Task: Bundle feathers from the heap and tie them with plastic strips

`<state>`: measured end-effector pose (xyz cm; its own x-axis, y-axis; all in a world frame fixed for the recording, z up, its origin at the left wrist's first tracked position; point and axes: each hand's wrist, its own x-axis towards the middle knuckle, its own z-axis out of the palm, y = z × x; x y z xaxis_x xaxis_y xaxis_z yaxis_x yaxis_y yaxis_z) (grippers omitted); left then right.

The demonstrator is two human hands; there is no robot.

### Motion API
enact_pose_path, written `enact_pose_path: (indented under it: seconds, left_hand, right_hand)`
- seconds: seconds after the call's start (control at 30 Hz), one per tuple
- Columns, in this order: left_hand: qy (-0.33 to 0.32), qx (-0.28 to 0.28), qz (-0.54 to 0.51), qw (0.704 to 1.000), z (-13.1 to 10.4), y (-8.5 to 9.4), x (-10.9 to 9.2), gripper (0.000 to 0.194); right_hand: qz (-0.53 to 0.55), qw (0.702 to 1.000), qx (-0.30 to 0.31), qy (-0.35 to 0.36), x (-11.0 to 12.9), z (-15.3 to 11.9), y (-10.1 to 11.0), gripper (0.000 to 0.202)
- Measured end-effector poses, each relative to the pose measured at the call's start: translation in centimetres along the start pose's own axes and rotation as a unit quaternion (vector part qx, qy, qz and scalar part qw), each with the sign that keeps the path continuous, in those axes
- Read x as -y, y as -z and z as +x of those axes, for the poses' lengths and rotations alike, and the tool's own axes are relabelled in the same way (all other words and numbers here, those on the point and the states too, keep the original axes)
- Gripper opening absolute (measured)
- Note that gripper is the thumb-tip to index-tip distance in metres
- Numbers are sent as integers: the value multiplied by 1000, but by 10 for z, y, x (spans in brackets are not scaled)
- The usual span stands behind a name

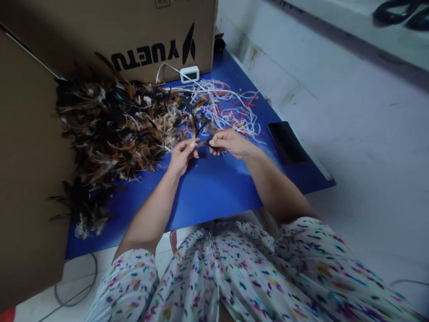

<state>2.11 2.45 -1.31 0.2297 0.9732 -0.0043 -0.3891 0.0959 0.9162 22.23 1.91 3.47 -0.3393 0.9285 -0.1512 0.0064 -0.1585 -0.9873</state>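
My left hand [183, 155] pinches a small bunch of brown and black feathers [193, 123] by the quill ends, with the tips pointing away from me. Just to its right, my right hand [229, 142] is closed with thumb and fingers on a dark feather [212, 146]. The two hands are close together above the blue table [214, 188]. A large pile of brown, black and white feathers [117, 125] spreads over the table to the left. Behind my hands lies a tangle of white and red strips [231, 105].
A cardboard box [134, 27] with black lettering stands at the back, and another cardboard panel [30, 156] rises at the left. A small white device [189, 74] with a cable sits by the box. A black phone [287, 142] lies near the right edge, beside the wall [351, 134].
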Motion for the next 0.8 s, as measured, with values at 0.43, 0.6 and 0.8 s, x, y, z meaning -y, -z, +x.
enact_pose_path:
  seconds: [0.43,0.6,0.8]
  left_hand:
    - [51,-11,3,999,-1,-2,0,41]
    - [50,-48,-29,997,0,-2,-3,32]
    - [40,-40,-44,997,0,0,-1,36]
  right_hand:
    - [92,994,-53,0,-5,4,-2,27]
    - [32,995,-88,44,-18,9,-15,24]
    - [-97,977,-96,167,-28,13,-33,30]
